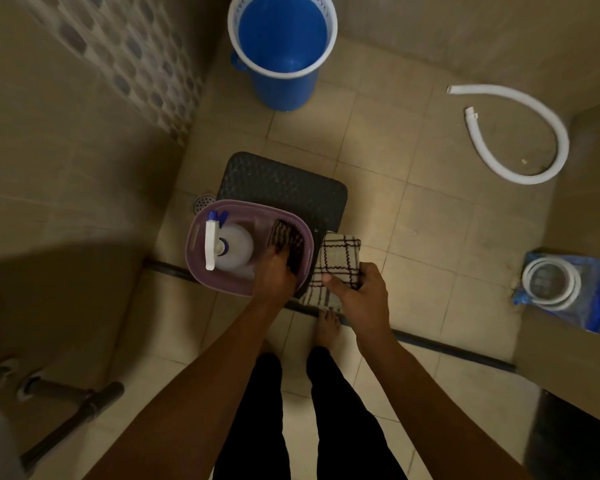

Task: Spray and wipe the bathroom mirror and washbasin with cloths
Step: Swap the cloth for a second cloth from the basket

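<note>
A purple plastic basket (198,237) rests on a dark stool (291,181). Inside it lies a clear spray bottle (234,245) with a white and blue trigger head. My left hand (274,271) reaches into the basket, its fingers closed on a dark checked cloth (286,237) that is still inside. To the right of the basket, my right hand (361,292) grips a light checked cloth (340,254) with dark lines, held just outside the rim. The mirror and washbasin are out of view.
A blue bucket (284,74) with a white rim stands by the far wall. A white hose (534,140) curls on the floor at right, and a packaged hose (568,289) lies nearer. Drain pipes (66,407) show at lower left. My bare feet stand at a dark floor strip (447,344).
</note>
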A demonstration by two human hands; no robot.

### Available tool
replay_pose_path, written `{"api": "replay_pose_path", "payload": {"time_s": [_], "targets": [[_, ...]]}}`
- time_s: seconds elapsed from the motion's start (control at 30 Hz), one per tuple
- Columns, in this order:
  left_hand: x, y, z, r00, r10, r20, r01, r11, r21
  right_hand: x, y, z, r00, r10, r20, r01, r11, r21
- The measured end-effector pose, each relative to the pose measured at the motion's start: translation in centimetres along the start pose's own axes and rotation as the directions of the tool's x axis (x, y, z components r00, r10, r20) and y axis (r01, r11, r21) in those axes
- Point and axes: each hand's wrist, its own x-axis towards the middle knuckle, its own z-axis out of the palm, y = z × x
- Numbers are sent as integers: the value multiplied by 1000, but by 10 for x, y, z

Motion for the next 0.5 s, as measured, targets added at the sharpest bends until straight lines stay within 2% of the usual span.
{"api": "replay_pose_path", "payload": {"time_s": [0.17,0.3,0.43,0.5], "targets": [[14,1,-1,996,-4,93,0,999,45,-1,5,-1,1000,-6,7,6,1000,8],[12,2,-12,992,-42,117,53,995,-90,-9,-1,-6,999,-37,21,36,999,23],[-28,30,-45,991,-121,-57,92,925,-369,-21,-16,-11,995,-86,53,86,996,14],[-58,50,-63,978,-113,-173,14,872,-489,-28,-26,-13,990,-123,72,123,992,3]]}}
